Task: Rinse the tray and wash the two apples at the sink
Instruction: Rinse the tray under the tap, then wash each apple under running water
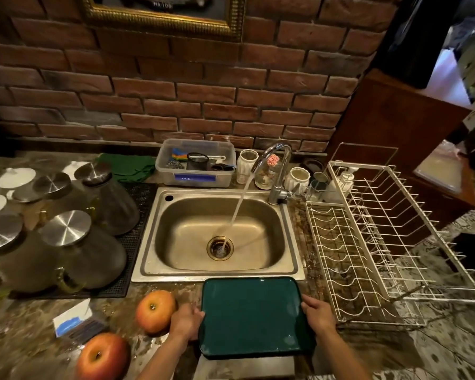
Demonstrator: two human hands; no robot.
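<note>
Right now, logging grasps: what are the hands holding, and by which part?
Both hold the green tray by its side edges: the left hand on the left edge, the right hand on the right edge.

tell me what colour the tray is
Dark teal green, plain with no pattern. The tray shows in the head view, held at both sides.

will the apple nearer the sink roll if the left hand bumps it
Probably: the apple is round and sits loose on the counter beside the left hand. The counter looks wet there, so it may also slide.
</note>
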